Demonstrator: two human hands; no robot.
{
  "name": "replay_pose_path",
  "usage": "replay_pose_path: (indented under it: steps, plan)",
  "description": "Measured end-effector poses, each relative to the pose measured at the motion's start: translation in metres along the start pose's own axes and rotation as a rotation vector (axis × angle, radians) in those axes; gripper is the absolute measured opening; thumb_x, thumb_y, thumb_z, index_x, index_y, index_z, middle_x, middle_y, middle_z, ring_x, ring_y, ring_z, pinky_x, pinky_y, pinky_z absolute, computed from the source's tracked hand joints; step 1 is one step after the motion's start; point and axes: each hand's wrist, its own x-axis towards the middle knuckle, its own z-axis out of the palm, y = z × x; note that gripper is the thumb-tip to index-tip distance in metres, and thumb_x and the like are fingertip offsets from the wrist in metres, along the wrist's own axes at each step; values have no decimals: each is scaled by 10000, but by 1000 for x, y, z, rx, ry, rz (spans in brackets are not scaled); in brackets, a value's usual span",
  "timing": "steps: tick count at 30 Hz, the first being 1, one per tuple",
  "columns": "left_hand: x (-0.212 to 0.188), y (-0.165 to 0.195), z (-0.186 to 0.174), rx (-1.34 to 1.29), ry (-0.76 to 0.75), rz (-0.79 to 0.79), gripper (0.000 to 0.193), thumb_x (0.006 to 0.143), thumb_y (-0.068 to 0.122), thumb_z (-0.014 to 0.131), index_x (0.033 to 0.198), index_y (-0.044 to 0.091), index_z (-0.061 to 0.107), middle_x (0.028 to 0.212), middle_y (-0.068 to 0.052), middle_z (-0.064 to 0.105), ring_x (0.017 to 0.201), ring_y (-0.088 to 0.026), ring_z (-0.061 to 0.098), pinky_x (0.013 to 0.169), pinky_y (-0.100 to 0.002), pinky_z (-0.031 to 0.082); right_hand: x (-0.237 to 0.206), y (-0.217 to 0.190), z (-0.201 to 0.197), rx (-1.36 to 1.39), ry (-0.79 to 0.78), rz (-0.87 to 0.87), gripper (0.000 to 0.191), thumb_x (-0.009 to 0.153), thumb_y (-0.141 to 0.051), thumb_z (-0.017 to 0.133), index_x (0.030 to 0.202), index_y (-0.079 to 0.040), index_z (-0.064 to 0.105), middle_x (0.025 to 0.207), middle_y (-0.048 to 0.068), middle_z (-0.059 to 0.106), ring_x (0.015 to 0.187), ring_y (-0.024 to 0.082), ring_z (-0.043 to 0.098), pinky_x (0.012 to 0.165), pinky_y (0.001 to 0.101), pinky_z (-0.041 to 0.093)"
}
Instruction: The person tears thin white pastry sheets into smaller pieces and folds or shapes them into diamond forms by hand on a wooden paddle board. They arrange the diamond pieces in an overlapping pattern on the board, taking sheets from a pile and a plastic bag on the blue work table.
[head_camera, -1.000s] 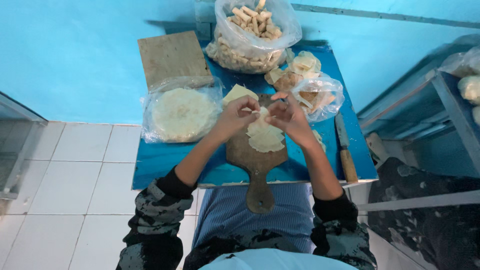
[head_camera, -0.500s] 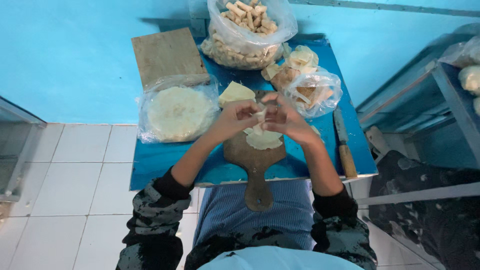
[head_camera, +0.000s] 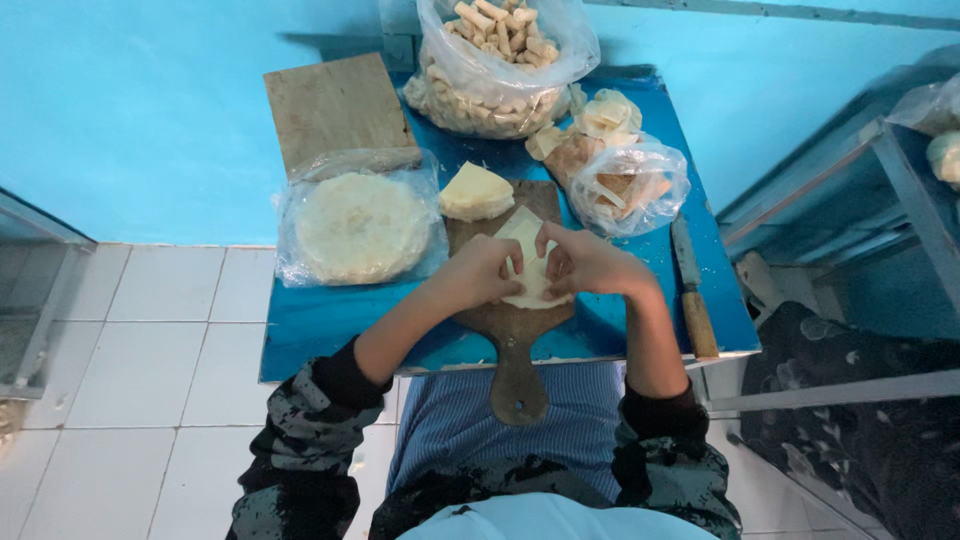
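Currently, in the head view, both hands work one pale pastry wrapper (head_camera: 527, 262) lying on the wooden paddle board (head_camera: 512, 330) at the centre of the blue table (head_camera: 330, 320). The left hand (head_camera: 480, 272) presses the wrapper from 9 o'clock; the right hand (head_camera: 590, 265) presses from 3 o'clock. Fingers of both hands are curled closed onto the sheet, pinching its edges inward. Whether filling sits under the fingers cannot be told.

Step in hand, as judged: folding or rolling the wrapper on the board.

Surroundings, read from the wrapper:
- 11 o'clock, just beside: a stack of cut wrapper pieces (head_camera: 476, 192).
- 9 to 10 o'clock: a bag of round flat wrappers (head_camera: 358, 226).
- 12 o'clock, far edge: a large bag of finished rolls (head_camera: 498, 62).
- 1 o'clock: a smaller bag of pieces (head_camera: 628, 188).
- 3 o'clock: a wooden-handled knife (head_camera: 694, 292), well apart.

The following move likely calls for even pressure from both sides, keeping the thin sheet from tearing.
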Motion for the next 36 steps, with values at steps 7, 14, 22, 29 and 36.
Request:
replay_pose_path:
  steps: [7, 14, 22, 29, 36]
  plan:
    - [-6, 9, -4, 384, 196, 17, 363, 681, 342, 879, 792, 54, 687, 723, -163, 688, 726, -381, 689, 634, -497, 535, -2, -5, 0, -200, 113, -31, 541, 705, -115, 890, 1093, -94, 513, 675, 80, 624, 603, 176, 607, 554, 340, 463]
    - [19, -20, -40, 545, 627, 319, 173, 834, 163, 754, 919, 30, 684, 991, -152, 649, 947, -371, 609, 786, -467, 523, 13, -8, 10, -108, 532, -322, 363, 835, -97, 822, 1101, -96, 575, 980, -1, 667, 770, 130, 637, 669, 297, 490]
    - [31, -43, -50, 533, 536, 305, 84, 814, 114, 741, 845, 49, 698, 951, -121, 670, 937, -370, 616, 786, -464, 520, 32, -13, 24, -179, 667, -480, 378, 845, -10, 757, 1182, -79, 598, 1087, 93, 632, 953, 254, 643, 869, 374, 536]
    - [43, -69, -53, 392, 636, 315, 54, 890, 79, 675, 885, 26, 682, 909, -169, 668, 897, -396, 633, 786, -481, 511, 41, -19, 32, -305, 610, -596, 518, 882, -39, 705, 1376, -59, 552, 1262, 172, 615, 1171, 378, 543, 1007, 471, 452]
    - [52, -94, -71, -422, 820, 203, 190, 1073, 175, 617, 1003, 8, 674, 854, -31, 716, 765, -124, 670, 691, -297, 536, 47, -7, 34, -373, 545, -442, 543, 924, -122, 707, 1429, -116, 507, 1293, 161, 616, 1202, 372, 554, 1034, 471, 446]
